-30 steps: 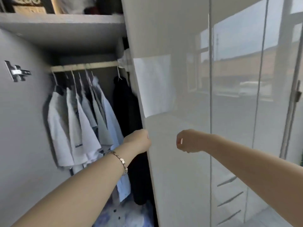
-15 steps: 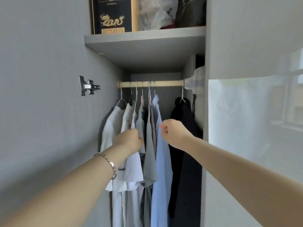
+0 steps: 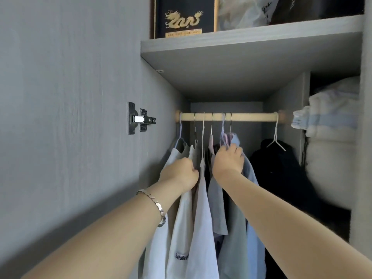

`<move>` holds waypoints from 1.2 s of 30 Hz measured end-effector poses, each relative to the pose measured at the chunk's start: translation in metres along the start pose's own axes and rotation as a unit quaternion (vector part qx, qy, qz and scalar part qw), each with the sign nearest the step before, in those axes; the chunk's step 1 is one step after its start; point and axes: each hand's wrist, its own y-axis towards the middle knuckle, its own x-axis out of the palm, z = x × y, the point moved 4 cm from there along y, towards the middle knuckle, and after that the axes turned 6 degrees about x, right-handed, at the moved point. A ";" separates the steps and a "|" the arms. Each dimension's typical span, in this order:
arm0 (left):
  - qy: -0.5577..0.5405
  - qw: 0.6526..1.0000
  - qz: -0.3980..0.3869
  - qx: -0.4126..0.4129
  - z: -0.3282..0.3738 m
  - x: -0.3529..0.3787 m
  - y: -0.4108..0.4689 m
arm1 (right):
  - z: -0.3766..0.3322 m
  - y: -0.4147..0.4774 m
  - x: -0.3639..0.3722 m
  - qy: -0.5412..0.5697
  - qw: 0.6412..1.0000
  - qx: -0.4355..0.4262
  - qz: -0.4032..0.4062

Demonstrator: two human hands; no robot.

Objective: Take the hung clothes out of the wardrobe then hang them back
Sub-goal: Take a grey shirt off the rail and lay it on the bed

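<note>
Several shirts hang on hangers from a wooden rod [image 3: 251, 117] inside the wardrobe: white shirts [image 3: 181, 228] at the left, a grey shirt [image 3: 218, 200] in the middle, a light blue shirt [image 3: 254, 238] to its right. A dark garment [image 3: 281, 170] hangs apart on a white hanger [image 3: 275, 137] at the rod's right end. My left hand [image 3: 181, 172] has its fingers curled into the shoulder of a white shirt. My right hand [image 3: 228, 160] grips the light blue shirt's hanger at its neck, just below the rod.
A grey shelf [image 3: 241, 43] sits above the rod, carrying a black box with a gold dragon [image 3: 183, 17] and a plastic bag [image 3: 245, 15]. Folded bedding [image 3: 332, 127] fills the compartment on the right. The grey side panel [image 3: 70, 97] with a metal hinge [image 3: 141, 118] stands close on the left.
My view swung from the glossy door to the open compartment. Both hands rose and reached in; the left now holds a white shirt, the right the blue shirt's hanger.
</note>
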 end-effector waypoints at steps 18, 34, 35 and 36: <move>-0.051 0.996 0.036 0.067 0.025 0.012 0.032 | 0.036 0.030 -0.034 0.348 0.936 0.052 -0.034; -0.068 0.991 -0.075 0.083 0.134 0.060 -0.133 | 0.205 -0.200 -0.137 0.250 0.963 0.012 -0.097; -0.071 0.990 -0.087 0.090 0.146 0.070 -0.146 | 0.223 -0.218 -0.142 0.241 0.964 0.019 -0.107; -0.079 0.987 -0.104 0.099 0.159 0.080 -0.161 | 0.242 -0.237 -0.147 0.229 0.966 0.031 -0.119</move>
